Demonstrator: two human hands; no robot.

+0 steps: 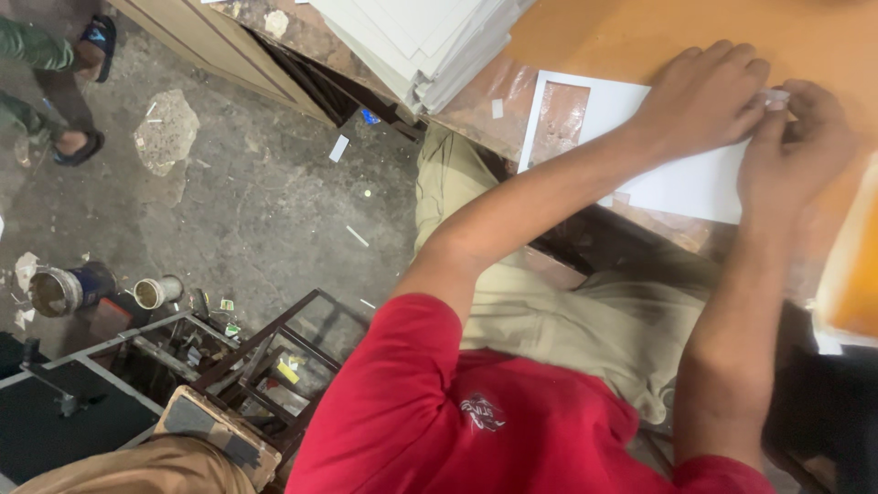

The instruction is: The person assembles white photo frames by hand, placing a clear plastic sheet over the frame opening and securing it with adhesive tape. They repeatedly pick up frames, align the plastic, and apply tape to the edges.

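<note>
On the far left, someone else's feet in sandals (87,55) stand on the dirty floor (229,183). Lower down sit two old tins (69,288), and a dark metal frame (274,352) stands near the person's red shirt (439,421).

Next, at the top, a stack of white boards (430,41) rests on the edge of the table (640,32).

Just right of the stack lies a white card (686,174) with a window cut in it. It lies flat on the table, in front of the person.

The left hand (704,96) rests palm down on the card. Its fingers are close together, and the tips reach a small pale bit of tape (777,96) at the card's far edge.

The right hand (796,146) meets it there. Its fingers are curled, and the thumb and first finger seem to pinch the tape. I cannot tell how tight.

To do this step well, I think the left hand should press the card flat so it does not slide. The right hand should lay the tape down straight, then rub it smooth from one end to the other, so no bumps are left. The tape is small and sticky, so slow fingers are best.
</note>
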